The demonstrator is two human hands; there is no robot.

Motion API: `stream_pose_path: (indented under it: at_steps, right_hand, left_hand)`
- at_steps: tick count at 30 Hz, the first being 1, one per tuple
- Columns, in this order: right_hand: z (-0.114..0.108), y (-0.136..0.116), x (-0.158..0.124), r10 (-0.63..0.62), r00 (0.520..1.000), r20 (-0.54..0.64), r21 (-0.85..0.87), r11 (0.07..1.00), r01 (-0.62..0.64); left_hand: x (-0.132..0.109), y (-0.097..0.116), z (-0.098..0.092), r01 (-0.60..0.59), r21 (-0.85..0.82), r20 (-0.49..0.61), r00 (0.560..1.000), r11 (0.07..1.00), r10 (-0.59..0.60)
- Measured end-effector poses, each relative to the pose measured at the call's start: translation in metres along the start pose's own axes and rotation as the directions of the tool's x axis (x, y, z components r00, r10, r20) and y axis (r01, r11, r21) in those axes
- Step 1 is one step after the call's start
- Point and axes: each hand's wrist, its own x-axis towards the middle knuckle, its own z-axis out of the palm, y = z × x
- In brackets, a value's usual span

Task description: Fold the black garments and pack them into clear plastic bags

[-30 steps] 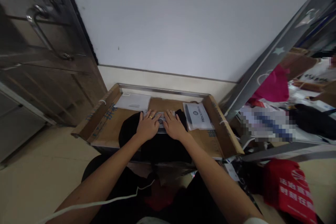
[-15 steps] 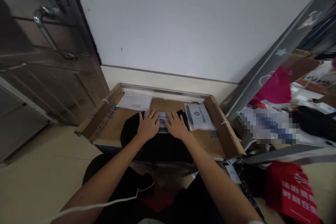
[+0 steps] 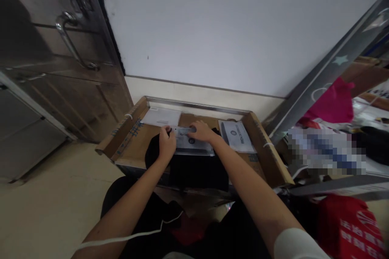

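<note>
A clear printed plastic bag (image 3: 194, 146) lies flat on a folded black garment (image 3: 197, 170) in the middle of the cardboard-lined tray. My left hand (image 3: 167, 142) is closed at the bag's left edge, its thumb and fingers pinching the upper left corner. Across the bag's upper right part rests my right hand (image 3: 202, 131), palm down with fingers apart and slightly bent. That hand covers part of the printed lettering.
A second printed bag (image 3: 237, 135) lies at the tray's right, and a white packet (image 3: 161, 116) at its back left. Cardboard walls (image 3: 270, 149) border the tray. Beyond are a metal door (image 3: 60, 68), a cluttered table and a red bag (image 3: 352, 222).
My left hand has gone from lying flat to pinching the bag's left corner. My right hand has shifted up, uncovering more of the bag. The whole view has moved slightly.
</note>
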Motion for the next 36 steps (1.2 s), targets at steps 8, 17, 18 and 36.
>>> stream_pose_path:
  at_steps: [8,17,18,36]
  right_hand:
    - [-0.039,0.014,-0.006,-0.004,0.990,0.138,0.156,0.988,-0.018]
    - [-0.064,0.089,-0.068,0.403,0.914,-0.055,0.366,0.860,-0.357]
    - [-0.069,0.101,-0.075,0.442,0.892,-0.096,0.396,0.839,-0.373]
    - [-0.019,0.080,-0.082,0.419,0.881,-0.218,-0.232,0.855,-0.464]
  left_hand:
    - [0.001,0.002,-0.003,0.013,-0.051,-0.023,1.000,0.999,-0.015]
    - [0.000,0.007,-0.005,0.037,0.000,0.014,0.999,0.999,-0.037]
    - [0.000,0.008,-0.005,0.034,0.014,0.019,0.999,0.999,-0.034]
    - [0.000,0.009,-0.006,0.007,0.083,0.051,0.999,0.997,-0.011]
